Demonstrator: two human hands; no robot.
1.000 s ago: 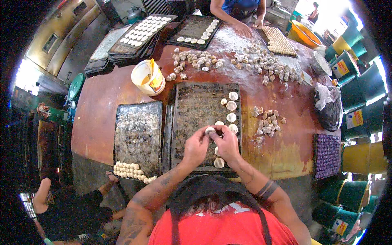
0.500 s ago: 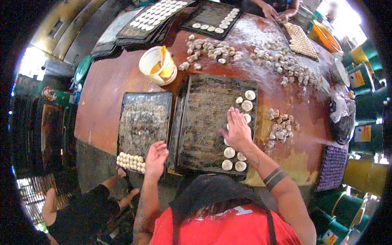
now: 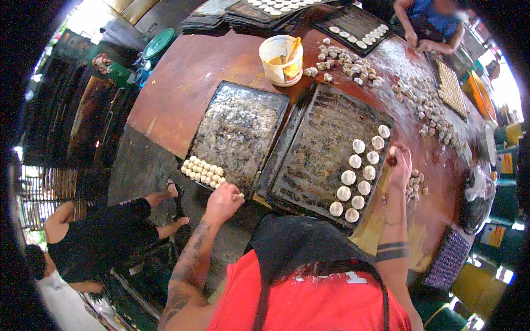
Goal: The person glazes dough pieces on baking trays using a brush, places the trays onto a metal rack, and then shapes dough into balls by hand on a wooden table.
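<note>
My left hand [image 3: 223, 201] is closed at the near corner of the left baking tray [image 3: 243, 121], with a small pale dough ball [image 3: 239, 196] at its fingertips. Beside it, rows of small dough balls [image 3: 203, 172] sit along that tray's near edge. My right hand [image 3: 401, 168] is raised just past the right edge of the dark middle tray [image 3: 326, 143], fingers curled round a small floury lump [image 3: 393, 151], partly hidden and blurred. Flattened round dough discs [image 3: 348, 177] lie in two rows along the middle tray's right side. Floured brown lumps [image 3: 415, 186] are beyond my right hand.
A white bucket [image 3: 282, 71] with yellow contents and a handled tool stands behind the trays. More floured lumps [image 3: 353, 63] and trays of discs [image 3: 356, 36] lie farther back. A co-worker's hands [image 3: 422, 44] work at the far right. Another person [image 3: 110, 240] is at lower left.
My right hand has lifted off the discs and moved right, now closed on a lump. My left hand has closed on a dough ball. The view has turned, shifting the table.
</note>
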